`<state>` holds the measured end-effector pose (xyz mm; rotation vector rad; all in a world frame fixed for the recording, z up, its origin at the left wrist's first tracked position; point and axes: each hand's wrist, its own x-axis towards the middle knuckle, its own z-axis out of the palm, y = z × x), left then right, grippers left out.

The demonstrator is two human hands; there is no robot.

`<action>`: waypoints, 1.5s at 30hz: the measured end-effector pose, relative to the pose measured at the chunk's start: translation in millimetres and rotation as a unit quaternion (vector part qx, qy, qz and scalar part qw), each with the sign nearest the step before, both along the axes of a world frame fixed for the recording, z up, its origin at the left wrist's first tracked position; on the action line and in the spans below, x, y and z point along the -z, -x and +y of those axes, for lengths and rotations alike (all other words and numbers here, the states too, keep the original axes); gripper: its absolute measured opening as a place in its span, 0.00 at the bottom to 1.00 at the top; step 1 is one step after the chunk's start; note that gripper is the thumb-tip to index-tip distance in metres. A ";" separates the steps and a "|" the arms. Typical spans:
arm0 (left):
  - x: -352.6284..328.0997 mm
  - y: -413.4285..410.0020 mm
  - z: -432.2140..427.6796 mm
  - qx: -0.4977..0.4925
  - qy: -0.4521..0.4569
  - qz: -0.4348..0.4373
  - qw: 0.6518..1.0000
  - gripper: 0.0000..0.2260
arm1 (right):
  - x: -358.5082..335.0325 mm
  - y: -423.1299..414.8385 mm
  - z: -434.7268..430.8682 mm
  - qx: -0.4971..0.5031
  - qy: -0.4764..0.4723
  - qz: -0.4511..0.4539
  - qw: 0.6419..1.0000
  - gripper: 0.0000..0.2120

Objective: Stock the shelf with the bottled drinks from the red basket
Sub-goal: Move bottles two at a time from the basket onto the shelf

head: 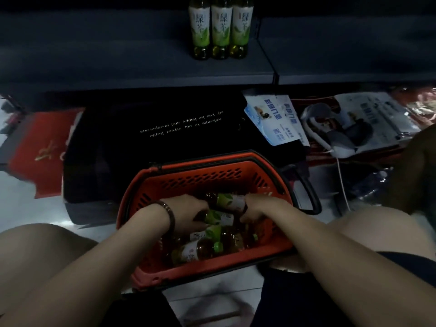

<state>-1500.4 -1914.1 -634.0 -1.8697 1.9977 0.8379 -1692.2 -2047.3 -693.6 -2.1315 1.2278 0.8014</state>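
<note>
Red basket (203, 178) sits on the floor between the knees, with bottled drinks lying loose inside (white-and-green labels). Both hands are in the basket. Left hand (186, 213): fingers curled round the dark end of the second bottle (218, 218). Right hand (262, 208): fingers clamped over one end of the far bottle (230, 201). Beyond the basket, the shelf (141, 67) holds three upright bottles (220, 31), side by side.

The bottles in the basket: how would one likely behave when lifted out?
Probably heavy for its size: the bottles look full. Smooth round sides suggest a slippery grip. Lying sideways in the basket, neighbours may roll when one leaves.
</note>
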 end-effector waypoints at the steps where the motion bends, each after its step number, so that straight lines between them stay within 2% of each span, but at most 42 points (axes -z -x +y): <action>1: 2.6 -1.9 -6.8 0.001 -0.030 -0.025 0.999 0.20 | 7.7 -4.9 -5.3 0.006 0.005 0.010 1.000 0.25; 6: 18.7 -7.5 -38.9 -0.011 -0.067 -0.028 0.997 0.21 | 78.6 -15.0 -15.3 0.092 0.053 0.003 0.994 0.44; 8: 24.9 -6.0 -43.7 -0.002 -0.079 -0.018 0.997 0.21 | 94.6 -15.5 -13.1 0.121 0.054 -0.003 0.991 0.45; 12: 33.2 -7.0 -40.7 0.011 -0.105 -0.002 0.994 0.22 | 96.3 -14.1 -11.6 0.110 0.099 0.024 0.989 0.45; 16: 37.3 -12.4 -40.4 0.006 -0.136 -0.030 0.990 0.22 | 97.5 -12.0 -14.2 0.138 0.020 -0.031 0.990 0.44; 19: 42.9 -16.5 -39.5 -0.023 -0.090 -0.031 0.995 0.24 | 90.5 -7.9 -10.6 0.151 0.012 -0.097 0.984 0.37; 23: 51.7 -12.6 -35.2 -0.096 -0.032 0.019 0.995 0.32 | 53.6 -14.1 -15.9 0.164 -0.006 -0.158 0.974 0.15; 26: 59.4 -9.4 -32.4 -0.124 0.017 0.024 0.992 0.41 | 5.0 -20.1 -22.1 0.229 -0.121 -0.155 0.953 0.13; 28: 62.8 -7.3 -30.7 -0.132 0.048 0.028 0.990 0.46 | -26.3 -18.2 -25.3 0.205 -0.215 -0.145 0.944 0.17; 31: 60.8 2.1 -28.5 -0.102 0.093 0.055 0.989 0.44 | -53.1 -16.7 -25.1 0.203 -0.301 -0.118 0.924 0.26; 33: 57.1 6.4 -26.3 -0.126 0.135 0.078 0.980 0.39 | -60.2 -16.8 -24.2 0.191 -0.338 -0.114 0.914 0.33; 34: 55.4 6.1 -24.2 -0.154 0.157 0.094 0.971 0.35 | -62.8 -15.3 -24.7 0.195 -0.362 -0.130 0.902 0.37; 36: 52.9 2.5 -18.3 -0.219 0.193 0.143 0.946 0.32 | -64.7 -9.1 -27.8 0.236 -0.416 -0.205 0.854 0.38; 38: 52.4 -4.5 -11.7 -0.295 0.215 0.203 0.909 0.34 | -61.1 -4.2 -31.5 0.309 -0.415 -0.296 0.803 0.33; 39: 53.2 -8.7 -9.1 -0.332 0.219 0.226 0.889 0.34 | -54.3 -4.3 -33.2 0.342 -0.377 -0.325 0.797 0.29; 40: 53.9 -12.6 -6.7 -0.365 0.217 0.246 0.871 0.34 | -42.8 -6.3 -34.4 0.362 -0.314 -0.338 0.810 0.26; 41: 56.1 -17.3 -5.6 -0.395 0.212 0.264 0.854 0.34 | -29.1 -9.1 -34.0 0.362 -0.232 -0.325 0.843 0.22; 43: 59.6 -27.8 -3.9 -0.447 0.186 0.280 0.829 0.34 | 1.5 -15.7 -30.3 0.268 -0.061 -0.241 0.931 0.16; 45: 66.2 -37.3 -3.0 -0.479 0.170 0.298 0.808 0.36 | 25.6 -21.3 -18.9 0.165 0.024 -0.161 0.973 0.13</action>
